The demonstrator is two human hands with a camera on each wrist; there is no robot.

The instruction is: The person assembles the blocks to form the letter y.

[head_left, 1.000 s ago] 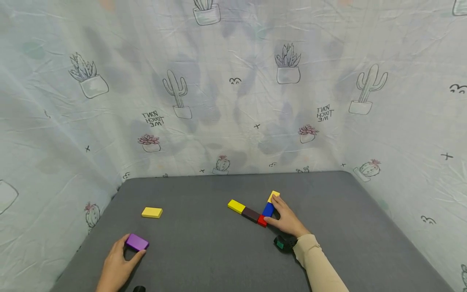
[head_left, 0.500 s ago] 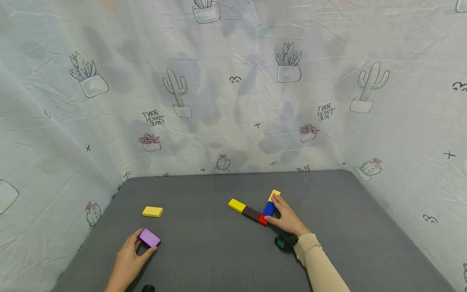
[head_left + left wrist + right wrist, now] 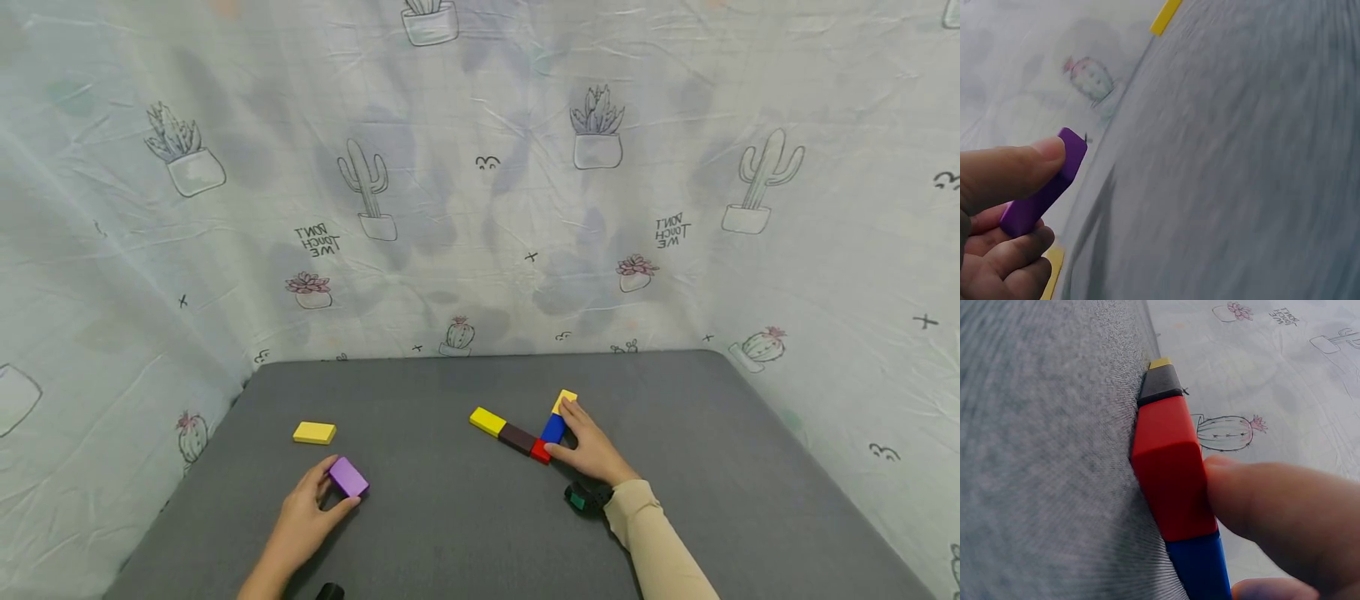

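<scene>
A purple block [image 3: 348, 477] is pinched between the thumb and fingers of my left hand [image 3: 303, 517], lifted over the grey table at left; the left wrist view shows the thumb on one face of the purple block [image 3: 1044, 187]. My right hand [image 3: 592, 450] rests on a V of joined blocks. Its thumb touches the red block [image 3: 1172, 481] at the corner, and its fingertips lie by the light yellow block [image 3: 566, 398] at the far end. Between them sits a blue block [image 3: 552, 428], partly covered. A dark brown block [image 3: 517, 438] and a bright yellow block [image 3: 487, 421] form the other arm.
A loose pale yellow block [image 3: 314, 432] lies at the left of the grey table [image 3: 450, 533]. Behind and beside the table hangs a cactus-print cloth [image 3: 480, 208]. A black wrist device [image 3: 587, 497] sits by my right wrist.
My left hand has carried the purple block to the right and slightly away from me, past the loose yellow block. The right hand and the joined blocks have stayed in place.
</scene>
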